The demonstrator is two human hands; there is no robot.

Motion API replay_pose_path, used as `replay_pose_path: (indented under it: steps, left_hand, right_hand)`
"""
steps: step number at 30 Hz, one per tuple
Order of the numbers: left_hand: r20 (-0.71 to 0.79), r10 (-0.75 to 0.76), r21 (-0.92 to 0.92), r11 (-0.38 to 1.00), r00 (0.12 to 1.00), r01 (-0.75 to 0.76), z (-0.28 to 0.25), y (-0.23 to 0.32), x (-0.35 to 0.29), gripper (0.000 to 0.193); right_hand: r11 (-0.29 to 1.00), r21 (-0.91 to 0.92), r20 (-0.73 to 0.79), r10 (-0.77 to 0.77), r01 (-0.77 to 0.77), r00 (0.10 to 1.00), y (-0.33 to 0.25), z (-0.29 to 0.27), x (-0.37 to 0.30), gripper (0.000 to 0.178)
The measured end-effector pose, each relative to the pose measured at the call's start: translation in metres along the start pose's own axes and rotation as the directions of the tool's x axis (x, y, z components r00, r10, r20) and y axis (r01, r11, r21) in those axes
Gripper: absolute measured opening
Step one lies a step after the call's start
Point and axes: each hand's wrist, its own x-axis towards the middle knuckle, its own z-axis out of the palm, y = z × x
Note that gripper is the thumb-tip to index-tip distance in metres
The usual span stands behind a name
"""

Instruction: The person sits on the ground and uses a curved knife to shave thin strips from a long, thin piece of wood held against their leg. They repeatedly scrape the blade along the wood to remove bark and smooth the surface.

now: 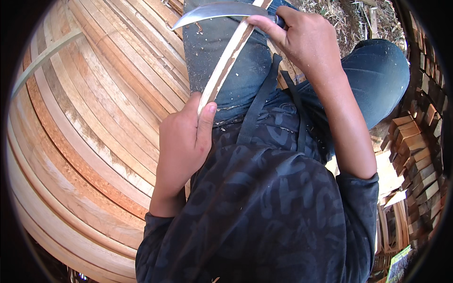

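Note:
A long pale wooden strip [225, 66] with patches of brown bark along one side slants across my left thigh. My left hand [181, 134] is closed round its lower end, thumb pressed along the strip. In my right hand [309, 45] is a curved knife [212, 11], its handle mostly hidden by the fingers. The steel blade points left and crosses the strip near its upper part. My right thumb rests by the strip, close to the blade. The strip's top end runs out past the upper edge of the picture.
Long planks [104, 108] lie side by side to my left, with a thin pale strip [47, 59] across them. Wood shavings [325, 7] cover the ground beyond my legs. Stacked wood blocks [417, 151] stand at the right. Dark straps [259, 101] hang over my lap.

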Motion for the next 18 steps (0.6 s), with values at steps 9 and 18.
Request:
replay_pose_path:
  steps: [9,18]
  left_hand:
    - [-0.021,-0.027,0.033,0.999,0.999,0.028,-0.011,0.006,-0.002,0.030]
    - [0.051,-0.045,0.000,0.999,0.998,0.045,-0.007,0.006,-0.003,0.028]
  right_hand:
    - [0.983,-0.041,-0.139,0.171,-0.178,0.975,0.044,-0.011,0.012,0.059]
    - [0.999,-0.025,-0.170,0.019,-0.024,0.985,0.044,-0.009,0.015,0.059]
